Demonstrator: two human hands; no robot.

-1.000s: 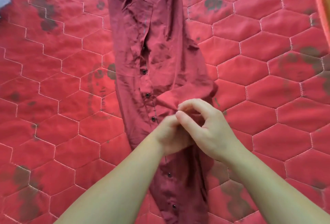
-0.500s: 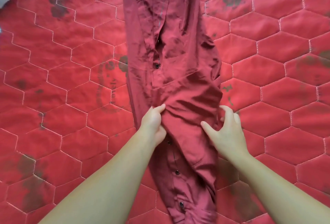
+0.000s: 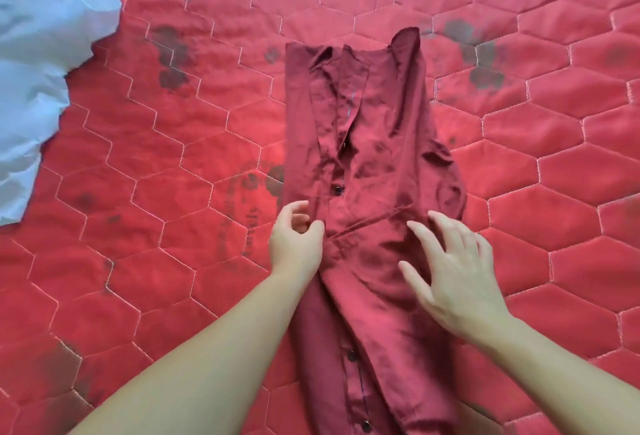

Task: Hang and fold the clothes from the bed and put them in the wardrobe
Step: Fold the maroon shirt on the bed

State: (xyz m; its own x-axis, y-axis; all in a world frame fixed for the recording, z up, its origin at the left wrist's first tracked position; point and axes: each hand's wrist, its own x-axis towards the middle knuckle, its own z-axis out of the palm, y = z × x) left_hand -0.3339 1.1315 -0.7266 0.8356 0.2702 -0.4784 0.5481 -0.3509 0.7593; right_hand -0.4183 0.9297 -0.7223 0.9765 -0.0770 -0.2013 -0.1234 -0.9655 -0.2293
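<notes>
A dark red button-up shirt (image 3: 374, 157) lies folded lengthwise into a narrow strip on the red quilted bed cover (image 3: 173, 129), collar end away from me. My left hand (image 3: 296, 244) is at the shirt's left edge near its middle, with curled fingers and thumb pinching the fabric there. Over the right half of the shirt, my right hand (image 3: 453, 268) is flat with its fingers spread, fingertips touching the folded-over sleeve. The shirt's lower part runs between my forearms to the bottom of the view.
A pale blue-white garment (image 3: 38, 81) lies crumpled at the far left of the bed. The bed cover with its hexagon stitching and dark printed patches fills the rest of the view.
Both hands moved apart from the bunched fabric at the shirt's middle. The sleeve now lies flatter across the shirt, and my right hand has opened. The view has drawn back, revealing the pale garment.
</notes>
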